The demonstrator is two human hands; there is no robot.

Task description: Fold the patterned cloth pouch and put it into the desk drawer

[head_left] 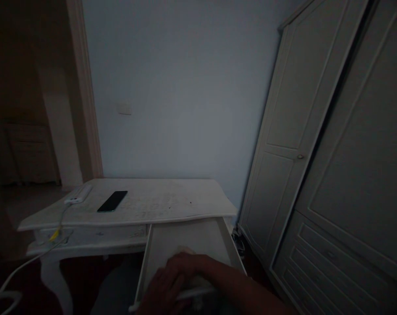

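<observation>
My right hand [170, 282] reaches in from the lower right over the open drawer [188, 238] of a white desk [159, 201]. Seen from the back, its fingers bend down over the drawer's pale front edge [198, 292] and seem to grip it. The light is dim and the hand is slightly blurred. A small pale shape [186, 250] lies in the drawer just beyond my knuckles; I cannot make out what it is. My left hand is out of view.
A black phone [112, 201] and a white power bank [78, 194] with a cable [59, 227] lie on the desk's left part. A tall white wardrobe [332, 153] stands close on the right. A dark doorway [28, 109] opens at the left.
</observation>
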